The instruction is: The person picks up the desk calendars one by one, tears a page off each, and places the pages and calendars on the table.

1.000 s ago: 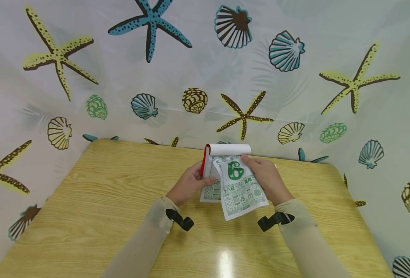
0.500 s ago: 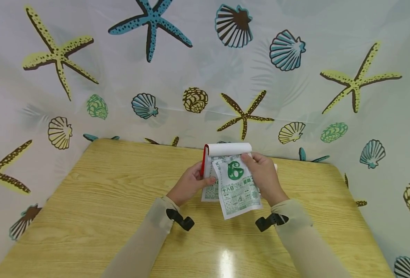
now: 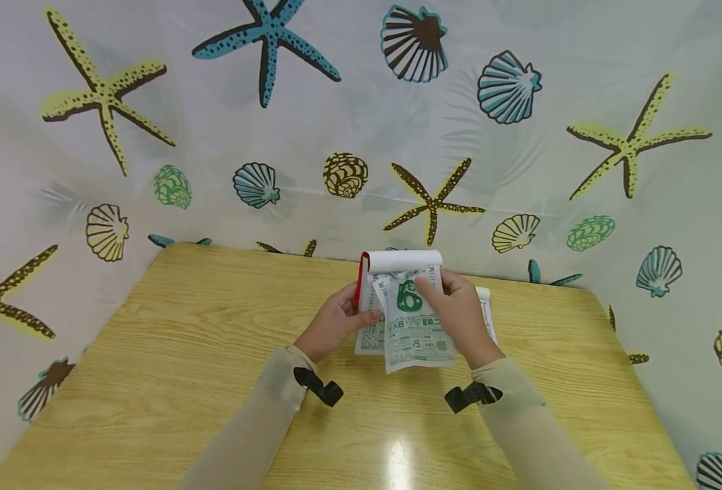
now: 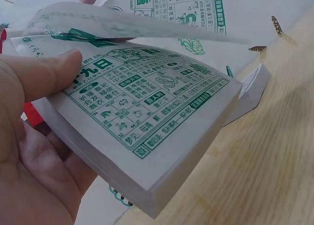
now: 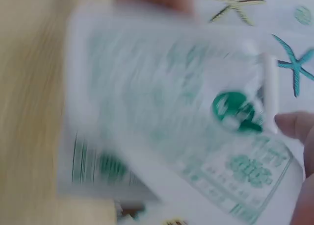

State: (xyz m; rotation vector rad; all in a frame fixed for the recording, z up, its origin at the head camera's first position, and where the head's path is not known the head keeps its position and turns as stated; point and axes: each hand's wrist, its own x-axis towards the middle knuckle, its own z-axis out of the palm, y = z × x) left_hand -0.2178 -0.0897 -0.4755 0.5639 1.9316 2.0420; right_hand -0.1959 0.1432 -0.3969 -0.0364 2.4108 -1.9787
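Since half a second ago, the right hand [image 3: 466,320] has slid toward the left hand [image 3: 333,323], drawing the green-printed sheet [image 3: 416,344] the same way and lifting its lower edge; more of a second paper pad [image 3: 486,309] now shows just beyond the right hand. The left hand has stayed put.

Between the hands is the calendar pad [image 3: 369,340]. Its near-side edge is gripped by the left hand, thumb pressed on the printed face and fingers curled behind. The right hand pinches the sheet, its thumb lying over the front beside the large green figure [image 3: 408,297] and its fingers bent behind. From the left wrist, the sheet arches up off the pad, beyond the left thumb [image 4: 54,75]; whether its top is joined to the pad I cannot tell.

Above both hands, white pages [image 3: 405,261] roll back over the pad's top, and a red edge [image 3: 357,289] runs down beside the left fingers. Wood-grained surface [image 3: 214,306] spreads below the hands, and a cloth [image 3: 214,136] patterned with shells and starfish hangs beyond them. Motion blurs the right wrist's view.
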